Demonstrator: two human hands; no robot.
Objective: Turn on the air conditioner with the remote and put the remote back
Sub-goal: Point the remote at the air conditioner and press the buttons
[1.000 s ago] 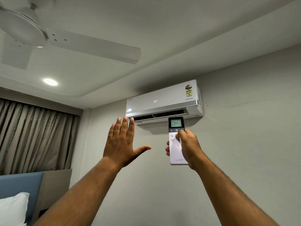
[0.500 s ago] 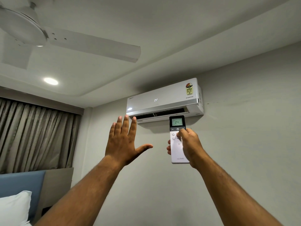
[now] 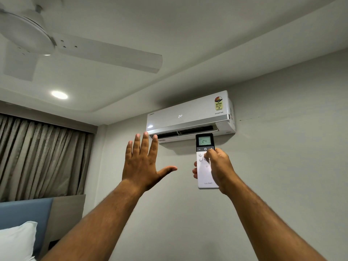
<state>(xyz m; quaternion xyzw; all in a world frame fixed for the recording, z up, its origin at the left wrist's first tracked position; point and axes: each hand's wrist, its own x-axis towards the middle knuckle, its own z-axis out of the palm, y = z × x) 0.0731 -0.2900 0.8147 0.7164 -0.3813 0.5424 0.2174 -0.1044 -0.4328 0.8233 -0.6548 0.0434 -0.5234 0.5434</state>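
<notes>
Right hand (image 3: 219, 167) grips the remote (image 3: 205, 162) upright; left hand (image 3: 143, 164) spread flat, empty, beside it.

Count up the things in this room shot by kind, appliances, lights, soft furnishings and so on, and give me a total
Cooling appliances: 2, the air conditioner and the ceiling fan
Remotes: 1, the remote held in the right hand
Lights: 1, the ceiling light
Soft furnishings: 2, the curtain and the pillow
Furniture: 1, the blue headboard
Total: 7
</notes>
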